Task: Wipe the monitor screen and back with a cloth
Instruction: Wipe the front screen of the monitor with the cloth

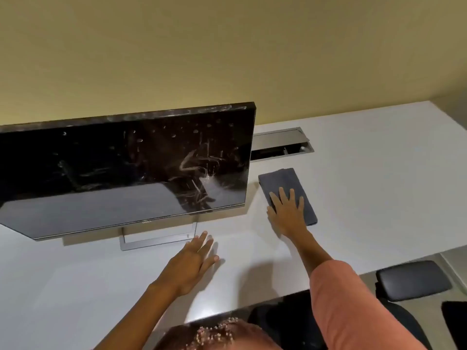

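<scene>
Currently the monitor [126,170] stands upright on the white worktop [366,198] on a silver stand [158,239]; its black screen is off, covered in smears, streaks and dried droplet spots, thickest toward its right side. Right hand [288,213] lies flat on the folded dark grey cloth [286,192] just right of the monitor, fingers straight and spread. Left hand [192,263] lies on the worktop in front of the stand, fingers straight, slightly apart, holding nothing.
</scene>
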A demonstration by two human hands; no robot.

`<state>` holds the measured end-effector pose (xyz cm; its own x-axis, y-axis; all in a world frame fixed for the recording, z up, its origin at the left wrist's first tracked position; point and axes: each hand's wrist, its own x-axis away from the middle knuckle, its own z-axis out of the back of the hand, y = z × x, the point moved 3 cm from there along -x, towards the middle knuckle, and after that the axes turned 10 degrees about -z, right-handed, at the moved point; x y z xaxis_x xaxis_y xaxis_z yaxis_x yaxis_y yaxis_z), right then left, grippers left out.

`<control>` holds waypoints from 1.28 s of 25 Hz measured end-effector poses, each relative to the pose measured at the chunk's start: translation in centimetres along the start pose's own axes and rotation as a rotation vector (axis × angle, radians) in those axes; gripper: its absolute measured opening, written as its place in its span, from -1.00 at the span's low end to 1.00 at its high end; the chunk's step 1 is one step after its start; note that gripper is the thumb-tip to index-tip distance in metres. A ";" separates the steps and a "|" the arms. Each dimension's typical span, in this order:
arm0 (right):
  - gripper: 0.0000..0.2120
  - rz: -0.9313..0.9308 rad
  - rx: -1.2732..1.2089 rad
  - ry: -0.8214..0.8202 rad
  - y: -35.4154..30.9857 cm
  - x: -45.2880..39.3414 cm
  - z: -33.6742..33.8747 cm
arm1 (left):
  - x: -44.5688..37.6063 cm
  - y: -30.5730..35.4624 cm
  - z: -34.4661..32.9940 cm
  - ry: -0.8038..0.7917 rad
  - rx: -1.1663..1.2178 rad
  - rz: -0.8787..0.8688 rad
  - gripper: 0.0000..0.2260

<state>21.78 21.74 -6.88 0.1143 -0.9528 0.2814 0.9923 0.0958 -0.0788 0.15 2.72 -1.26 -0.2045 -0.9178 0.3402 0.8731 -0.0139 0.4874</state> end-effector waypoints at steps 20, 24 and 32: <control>-0.40 0.014 0.190 -0.014 0.8 -0.6 -2.5 | 1.6 -1.0 0.1 0.029 0.041 0.173 -0.05; -0.43 0.072 -0.056 0.056 0.9 2.7 -3.3 | 3.3 -2.0 0.4 0.025 0.017 0.177 0.14; -0.43 0.234 -0.443 0.082 -6.7 12.2 -3.2 | 10.0 -5.7 2.1 0.138 0.054 0.151 0.13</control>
<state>16.41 8.61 -5.98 0.3092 -0.9416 0.1335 0.8230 0.1945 -0.5337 -7.81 -5.51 1.01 -0.0068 -0.9536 0.3009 0.8632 0.1463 0.4832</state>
